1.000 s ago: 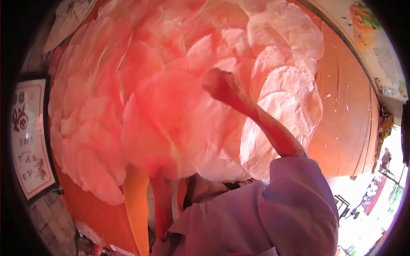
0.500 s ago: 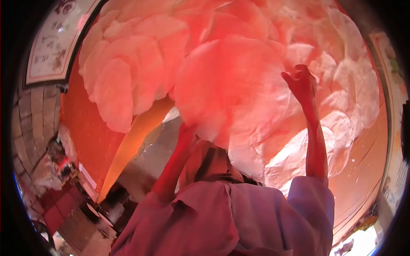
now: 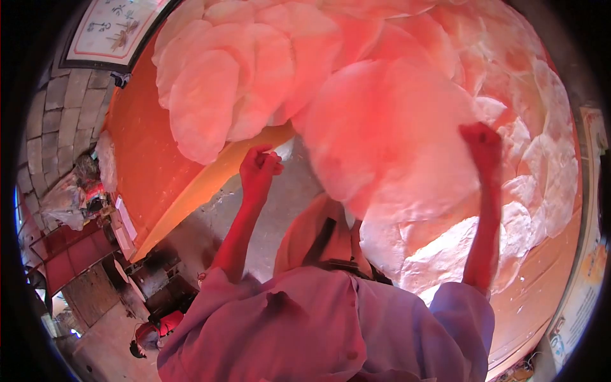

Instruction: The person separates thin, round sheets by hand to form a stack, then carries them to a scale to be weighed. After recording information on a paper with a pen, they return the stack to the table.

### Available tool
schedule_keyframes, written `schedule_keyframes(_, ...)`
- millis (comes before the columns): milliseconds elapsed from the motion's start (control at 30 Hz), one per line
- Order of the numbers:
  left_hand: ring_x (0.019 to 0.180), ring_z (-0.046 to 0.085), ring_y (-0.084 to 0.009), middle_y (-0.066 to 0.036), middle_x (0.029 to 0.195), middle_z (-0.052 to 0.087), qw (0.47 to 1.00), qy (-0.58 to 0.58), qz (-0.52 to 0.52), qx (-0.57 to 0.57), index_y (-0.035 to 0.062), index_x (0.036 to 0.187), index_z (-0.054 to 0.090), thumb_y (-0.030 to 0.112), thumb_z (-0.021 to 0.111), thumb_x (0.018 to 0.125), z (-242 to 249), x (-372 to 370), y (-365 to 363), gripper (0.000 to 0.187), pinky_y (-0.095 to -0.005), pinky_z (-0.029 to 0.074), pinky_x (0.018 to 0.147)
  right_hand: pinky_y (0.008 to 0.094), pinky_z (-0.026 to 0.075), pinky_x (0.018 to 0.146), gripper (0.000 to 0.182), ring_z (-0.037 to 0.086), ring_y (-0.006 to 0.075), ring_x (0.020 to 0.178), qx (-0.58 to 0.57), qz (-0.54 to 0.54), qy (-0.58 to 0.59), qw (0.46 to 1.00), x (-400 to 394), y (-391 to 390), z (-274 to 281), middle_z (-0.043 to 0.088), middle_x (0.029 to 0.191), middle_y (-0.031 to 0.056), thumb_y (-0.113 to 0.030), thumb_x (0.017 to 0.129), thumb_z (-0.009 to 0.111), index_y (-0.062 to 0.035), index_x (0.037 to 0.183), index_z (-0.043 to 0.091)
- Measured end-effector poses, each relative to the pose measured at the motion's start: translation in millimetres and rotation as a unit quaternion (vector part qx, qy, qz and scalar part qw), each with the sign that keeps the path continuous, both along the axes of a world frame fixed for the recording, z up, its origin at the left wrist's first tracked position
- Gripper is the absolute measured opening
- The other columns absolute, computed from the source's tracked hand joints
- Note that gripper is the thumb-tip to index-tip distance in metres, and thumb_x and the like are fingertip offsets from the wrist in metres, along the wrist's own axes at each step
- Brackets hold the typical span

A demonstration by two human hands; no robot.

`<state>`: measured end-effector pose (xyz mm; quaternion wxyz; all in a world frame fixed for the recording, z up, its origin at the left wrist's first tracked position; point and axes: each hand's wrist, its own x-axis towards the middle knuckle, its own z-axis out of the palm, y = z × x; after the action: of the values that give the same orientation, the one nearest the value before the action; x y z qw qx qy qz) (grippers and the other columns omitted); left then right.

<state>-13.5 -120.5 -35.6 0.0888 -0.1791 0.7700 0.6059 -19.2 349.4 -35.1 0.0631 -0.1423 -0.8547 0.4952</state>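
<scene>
Head view, left hand (image 3: 258,167): raised, fingers curled shut, pinching the left edge of the round sheet (image 3: 388,134).
Head view, right hand (image 3: 482,145): raised, fingers closed on the sheet's right edge.
Round sheet: thin, pinkish, held up between both hands, in front of the orange board (image 3: 137,153).
Board: overlapping pale discs (image 3: 210,95) lie on it.
Behind: brick wall (image 3: 60,121), framed picture (image 3: 114,28).

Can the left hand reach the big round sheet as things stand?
Probably yes. The left hand is raised by the lower left edge of the sheet, with nothing between them; the right hand is already on it.
</scene>
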Motion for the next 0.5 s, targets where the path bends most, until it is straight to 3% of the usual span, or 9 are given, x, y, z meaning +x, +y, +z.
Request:
schedule_keyframes(67,0.066,0.063,-0.0134,-0.009,0.080,0.064,1.000,0.005,-0.005,0.005,-0.0035,0.109,0.053,0.007,0.059,0.087,6,1,3,0.025,-0.0257,0.052,0.060,0.0237,0.046,0.069,0.004,0.052,0.0060,0.071,0.015,-0.020,0.090,0.996,-5,45,28,0.063,0.077,-0.0036,-0.005,0.084,0.066,-0.0023,0.081,0.068)
schedule_keyframes(200,0.069,0.063,-0.0152,-0.011,0.084,0.064,0.998,0.003,-0.064,-0.024,-0.0019,0.112,0.053,0.007,0.059,0.088,-4,12,6,0.027,-0.0268,0.053,0.063,0.0233,0.049,0.077,0.012,0.060,0.0095,0.081,0.061,-0.208,0.092,0.972,11,173,85,0.067,0.088,0.0019,-0.009,0.086,0.066,-0.0025,0.094,0.071)
schedule_keyframes(233,0.069,0.063,-0.0149,-0.010,0.084,0.064,0.998,0.000,-0.067,-0.013,-0.0020,0.112,0.053,0.007,0.059,0.087,-5,13,9,0.027,-0.0268,0.053,0.063,0.0238,0.049,0.074,0.013,0.060,0.0100,0.081,0.000,-0.261,0.119,0.958,22,201,85,0.067,0.088,0.0021,-0.011,0.086,0.066,-0.0032,0.096,0.070)
schedule_keyframes(267,0.069,0.063,-0.0145,-0.010,0.084,0.064,0.998,-0.003,-0.069,-0.004,-0.0020,0.112,0.053,0.006,0.059,0.087,-4,14,10,0.027,-0.0267,0.053,0.063,0.0242,0.050,0.071,0.015,0.061,0.0104,0.082,-0.061,-0.311,0.146,0.937,33,230,84,0.066,0.087,0.0024,-0.013,0.087,0.066,-0.0038,0.098,0.070)
schedule_keyframes(333,0.067,0.061,-0.0113,-0.008,0.080,0.063,0.994,0.035,-0.099,-0.016,-0.0030,0.108,0.054,0.005,0.060,0.086,-2,9,16,0.024,-0.0240,0.050,0.061,0.0240,0.050,0.065,0.017,0.062,0.0114,0.078,-0.023,-0.377,0.067,0.923,62,291,65,0.066,0.090,0.0045,-0.012,0.086,0.065,-0.0036,0.101,0.069)
schedule_keyframes(500,0.069,0.059,-0.0082,-0.005,0.079,0.062,0.984,0.109,-0.141,-0.019,-0.0040,0.107,0.055,0.002,0.059,0.085,-2,-22,43,0.024,-0.0221,0.048,0.061,0.0249,0.051,0.055,0.026,0.065,0.0162,0.076,0.117,-0.373,-0.024,0.920,143,317,-13,0.066,0.101,0.0119,-0.007,0.086,0.059,-0.0032,0.112,0.062)
